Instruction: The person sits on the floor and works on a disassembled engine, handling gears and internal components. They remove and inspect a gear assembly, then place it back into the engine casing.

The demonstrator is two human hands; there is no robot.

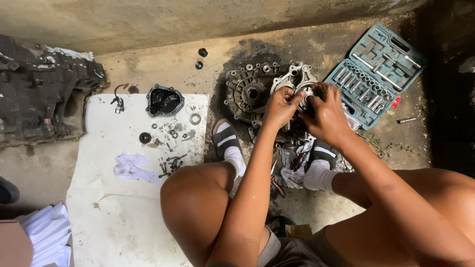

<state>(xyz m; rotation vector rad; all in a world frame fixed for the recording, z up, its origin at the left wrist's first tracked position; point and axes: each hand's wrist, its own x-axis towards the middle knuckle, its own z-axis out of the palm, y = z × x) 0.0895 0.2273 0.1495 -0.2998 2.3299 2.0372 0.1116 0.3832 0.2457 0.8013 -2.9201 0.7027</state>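
An oily grey metal gearbox housing [250, 91] lies on the concrete floor in front of my feet. My left hand [281, 106] and my right hand [324, 113] meet over its right side, both gripping a round metal bearing part [306, 92] set in the housing. My fingers cover most of that part. My knees frame the view, and my socked feet in sandals stand just below the housing.
An open teal socket set case [376, 74] lies right of the housing. Left, a white sheet [123, 198] carries a small dark cover [165, 101], a gear, rings, bolts and a white rag [132, 167]. A large black casing [42, 91] sits far left.
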